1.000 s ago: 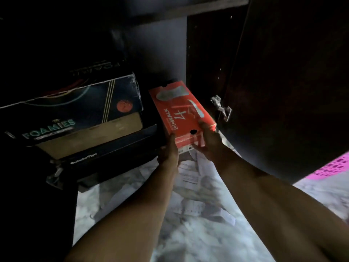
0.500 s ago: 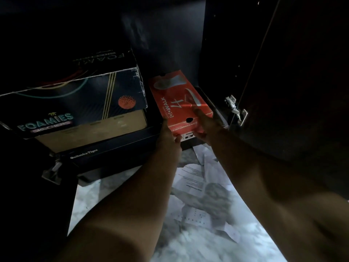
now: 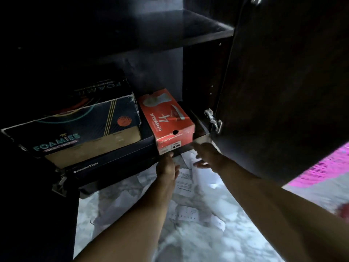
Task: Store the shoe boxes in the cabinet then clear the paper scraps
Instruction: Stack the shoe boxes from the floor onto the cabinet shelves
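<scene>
I see the red shoe box (image 3: 166,120) on the cabinet (image 3: 205,40) shelf, long axis running 11 to 5; left hand (image 3: 167,167) nearer, at 6 (fingertips maybe touching), right hand (image 3: 205,155) at 4, both loose, holding nothing.

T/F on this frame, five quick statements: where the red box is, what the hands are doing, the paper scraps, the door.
1. The red shoe box sits on the cabinet shelf to the right of the Foamies box. True.
2. The right hand grips the red shoe box. False: it is open and apart from the box.
3. Paper scraps lie on the floor below the shelf. True.
4. The Foamies box rests directly on the shelf. False: it sits on a dark Onitsuka Tiger box.
5. The cabinet door is closed. False: it stands open at the right.
The left hand is just under the red box's front edge; contact is unclear.
</scene>
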Tool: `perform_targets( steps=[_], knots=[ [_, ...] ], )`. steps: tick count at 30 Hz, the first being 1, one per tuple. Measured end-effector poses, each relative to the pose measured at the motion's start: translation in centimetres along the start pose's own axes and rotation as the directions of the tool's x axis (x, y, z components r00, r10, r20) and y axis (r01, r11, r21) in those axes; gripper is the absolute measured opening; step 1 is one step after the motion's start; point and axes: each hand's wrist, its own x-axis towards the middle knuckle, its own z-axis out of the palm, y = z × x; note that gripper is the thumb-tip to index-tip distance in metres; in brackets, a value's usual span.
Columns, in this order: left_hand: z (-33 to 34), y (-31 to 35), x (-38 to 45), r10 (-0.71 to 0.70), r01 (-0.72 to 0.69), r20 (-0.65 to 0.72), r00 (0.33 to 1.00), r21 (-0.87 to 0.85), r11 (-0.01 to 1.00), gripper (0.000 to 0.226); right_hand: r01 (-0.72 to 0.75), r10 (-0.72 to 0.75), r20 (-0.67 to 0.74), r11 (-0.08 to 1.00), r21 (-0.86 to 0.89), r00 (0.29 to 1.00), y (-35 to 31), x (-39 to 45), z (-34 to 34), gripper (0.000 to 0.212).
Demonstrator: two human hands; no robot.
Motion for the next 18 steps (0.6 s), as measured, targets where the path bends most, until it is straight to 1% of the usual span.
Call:
perform_targets(
  steps=[2, 3, 6, 7, 9, 11, 13, 16, 18],
  knots=[
    [0.0, -1.3, -1.5, -0.03, 0.027, 0.058, 0.998, 0.043, 0.999, 0.037, -0.003, 0.012, 0.048, 0.983, -0.184, 0.999, 1.2, -2.2, -0.9, 0.036],
    [0.2, -2.0, -2.5, -0.038, 0.032, 0.087, 0.995, 0.079, 0.996, 0.034, 0.0, 0.015, 0.059, 0.971, -0.239, 0.998, 2.0, -3.9, -1.6, 0.039],
    [0.9, -4.2, -5.3, -0.076, 0.035, 0.159, 0.984, 0.244, 0.969, 0.024, -0.001, 0.043, 0.108, 0.933, -0.359, 0.993, 5.1, -8.7, -3.8, 0.034],
    [1.3, -5.0, -6.5, -0.101, 0.043, 0.175, 0.979, 0.31, 0.95, 0.022, -0.014, 0.057, 0.1, 0.921, -0.389, 0.993, 6.3, -10.4, -4.8, 0.034],
    [2.1, -6.6, -8.9, -0.153, 0.055, 0.222, 0.963, 0.394, 0.918, 0.023, -0.053, 0.091, 0.076, 0.915, -0.401, 0.993, 8.7, -13.6, -7.0, 0.035],
    [2.9, -8.8, -11.3, -0.217, 0.077, 0.276, 0.936, 0.444, 0.893, 0.025, -0.106, 0.127, 0.033, 0.924, -0.368, 0.991, 11.2, -16.9, -9.5, 0.03],
    [3.5, -11.1, -13.2, -0.244, 0.081, 0.299, 0.922, 0.469, 0.88, 0.027, -0.159, 0.17, 0.0, 0.921, -0.354, 0.985, 13.2, -19.4, -11.9, 0.025],
    [5.3, -14.9, -16.1, -0.308, 0.081, 0.342, 0.888, 0.543, 0.836, 0.026, -0.207, 0.173, -0.134, 0.928, -0.308, 0.976, 16.1, -23.1, -16.7, 0.022],
    [6.7, -17.3, -17.8, -0.354, 0.092, 0.37, 0.859, 0.568, 0.818, 0.025, -0.219, 0.141, -0.263, 0.929, -0.3, 0.955, 17.6, -24.4, -20.5, 0.019]
  ],
)
